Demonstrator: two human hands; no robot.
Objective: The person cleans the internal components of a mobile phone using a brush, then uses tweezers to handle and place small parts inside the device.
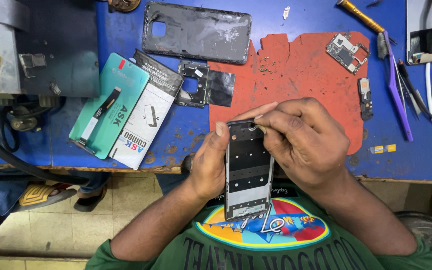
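Phone frame (248,170) clamped in my left hand (208,162), right fingers (271,122) pinching its top edge; I reckon a slip could bend it.

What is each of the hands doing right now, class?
Left hand: closed on the phone frame, gripping its left edge.
Right hand: fingers curled at the frame's top corner; whether it pinches anything cannot be told.

Black back cover (196,32), circuit board (346,52), purple tweezers (397,90) on blue table (296,17); teal package (109,105) left.
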